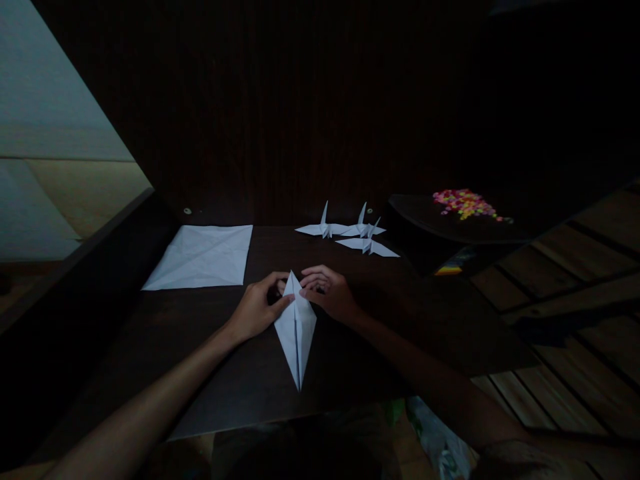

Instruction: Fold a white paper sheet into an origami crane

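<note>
A white paper folded into a long diamond [295,333] lies on the dark tabletop, one point toward me and a slit running down its middle. My left hand [257,307] pinches its left upper edge, thumb on top and fingers curled behind. On the other side, my right hand [330,293] has its thumb on the paper near the upper point, with its fingers bent beyond the edge. Behind them stand three finished paper cranes, among them a left crane [325,228] and a front crane [368,245]. To the left lies a creased white paper sheet [205,257].
A dark panel [280,120] rises at the back of the tabletop [225,387]. At right, a raised dark shelf [420,217] carries a heap of small colourful pieces [467,203]. A low side wall [75,287] bounds the left. Wooden slats [575,340] show at far right.
</note>
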A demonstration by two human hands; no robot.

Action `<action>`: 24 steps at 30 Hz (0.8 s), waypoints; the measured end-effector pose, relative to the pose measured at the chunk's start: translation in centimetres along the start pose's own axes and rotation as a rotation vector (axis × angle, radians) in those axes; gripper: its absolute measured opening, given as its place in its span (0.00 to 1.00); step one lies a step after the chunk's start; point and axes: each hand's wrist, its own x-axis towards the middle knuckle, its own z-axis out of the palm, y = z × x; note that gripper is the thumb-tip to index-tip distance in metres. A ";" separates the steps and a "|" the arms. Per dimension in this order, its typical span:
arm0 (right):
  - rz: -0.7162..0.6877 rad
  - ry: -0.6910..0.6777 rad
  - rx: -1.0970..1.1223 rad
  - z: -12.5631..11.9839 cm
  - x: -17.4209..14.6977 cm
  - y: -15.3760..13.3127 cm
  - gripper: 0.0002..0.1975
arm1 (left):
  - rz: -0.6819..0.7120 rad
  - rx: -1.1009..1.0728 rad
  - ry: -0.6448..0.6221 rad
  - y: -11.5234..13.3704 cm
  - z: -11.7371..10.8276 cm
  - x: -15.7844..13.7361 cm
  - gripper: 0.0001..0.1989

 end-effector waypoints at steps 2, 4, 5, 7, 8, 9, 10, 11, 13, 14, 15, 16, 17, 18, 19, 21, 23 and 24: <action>-0.026 0.023 -0.005 0.1 -0.1 -0.4 0.18 | -0.015 -0.095 0.008 0.1 0.0 0.1 0.14; -0.057 0.044 -0.014 0.1 -0.1 -0.8 0.17 | -0.036 -0.160 0.033 0.3 0.1 0.2 0.14; -0.069 0.050 -0.017 0.1 -0.1 -0.9 0.16 | -0.051 -0.182 0.049 0.4 0.1 0.2 0.14; -0.081 0.055 -0.024 0.1 -0.1 -1.1 0.14 | -0.079 -0.210 0.075 0.6 0.1 0.2 0.14; -0.082 0.051 -0.032 0.1 -0.1 -1.1 0.12 | -0.088 -0.218 0.078 0.7 0.1 0.2 0.14; -0.079 0.044 -0.047 0.1 -0.1 -1.2 0.09 | -0.090 -0.225 0.073 0.8 0.1 0.1 0.13; -0.078 0.035 -0.068 0.1 -0.1 -1.2 0.07 | -0.087 -0.231 0.066 0.9 0.1 0.1 0.13; -0.079 0.022 -0.093 0.1 -0.1 -1.3 0.06 | -0.081 -0.237 0.056 0.9 0.1 0.0 0.13; -0.095 -0.002 -0.139 0.1 -0.2 -1.6 0.06 | -0.070 -0.252 0.039 1.0 0.2 0.0 0.13; -0.108 -0.006 -0.154 0.2 -0.3 -1.7 0.07 | -0.066 -0.262 0.034 1.1 0.2 -0.1 0.13; -0.121 -0.004 -0.163 0.2 -0.3 -1.9 0.07 | -0.066 -0.274 0.027 1.2 0.2 -0.1 0.14; -0.131 0.001 -0.167 0.3 -0.4 -2.0 0.07 | -0.068 -0.288 0.019 1.3 0.2 -0.1 0.14; -0.137 0.012 -0.168 0.4 -0.5 -2.1 0.07 | -0.072 -0.307 0.011 1.4 0.2 -0.1 0.14; -0.139 0.026 -0.166 0.5 -0.6 -2.2 0.07 | -0.077 -0.328 0.001 1.5 0.2 -0.1 0.13; -0.138 0.035 -0.165 0.5 -0.6 -2.3 0.07 | -0.084 -0.349 -0.009 1.6 0.2 -0.1 0.13; -0.138 0.043 -0.163 0.6 -0.7 -2.2 0.07 | -0.095 -0.384 -0.020 1.7 0.2 -0.1 0.13; -0.147 0.036 -0.168 0.5 -0.7 -2.1 0.07 | -0.101 -0.402 -0.013 1.7 0.3 -0.1 0.13; -0.154 0.028 -0.173 0.5 -0.7 -2.0 0.07 | -0.102 -0.406 -0.006 1.7 0.3 -0.1 0.13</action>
